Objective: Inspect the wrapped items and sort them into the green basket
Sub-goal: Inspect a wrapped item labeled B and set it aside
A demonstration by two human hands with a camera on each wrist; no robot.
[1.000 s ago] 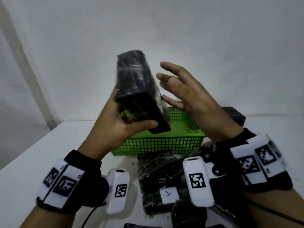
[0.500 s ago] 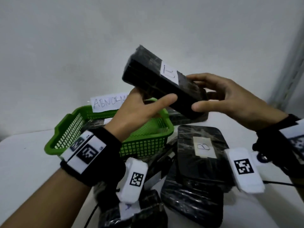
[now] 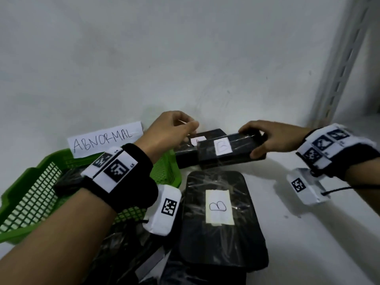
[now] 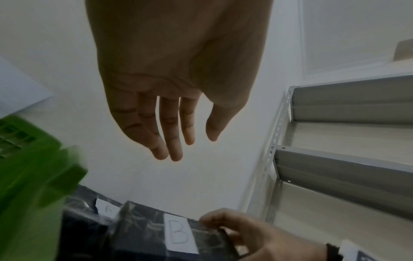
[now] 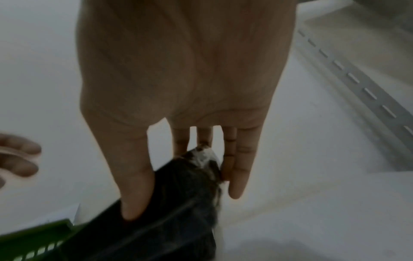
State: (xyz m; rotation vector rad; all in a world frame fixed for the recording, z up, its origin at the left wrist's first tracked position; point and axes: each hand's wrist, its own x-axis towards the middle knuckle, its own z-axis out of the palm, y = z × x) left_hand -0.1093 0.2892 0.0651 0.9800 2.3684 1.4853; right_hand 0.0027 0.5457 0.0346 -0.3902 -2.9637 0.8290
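Observation:
My right hand (image 3: 254, 144) grips the right end of a long black wrapped box (image 3: 236, 150) with a white "B" label. The box lies low behind the green basket's (image 3: 30, 177) right corner, partly over another labelled black packet (image 3: 185, 153). The right wrist view shows thumb and fingers of the right hand (image 5: 183, 199) curled round the box end (image 5: 170, 229). My left hand (image 3: 183, 128) hovers just above the packets, empty; the left wrist view shows that left hand (image 4: 178, 141) with straight fingers over the box (image 4: 143, 234). A dark wrapped item (image 3: 67, 179) lies inside the basket.
A paper sign reading "ABNORMAL" (image 3: 104, 138) leans on the wall behind the basket. A large flat packet labelled "B" (image 3: 220, 233) lies in front, with more wrapped packets (image 3: 127, 254) near me. A metal shelf upright (image 3: 339, 64) stands at the right, beside bare white tabletop (image 3: 298, 233).
The box, held up in both hands before, has come down onto the packets behind the basket. My left hand has let go; the right hand still holds its end.

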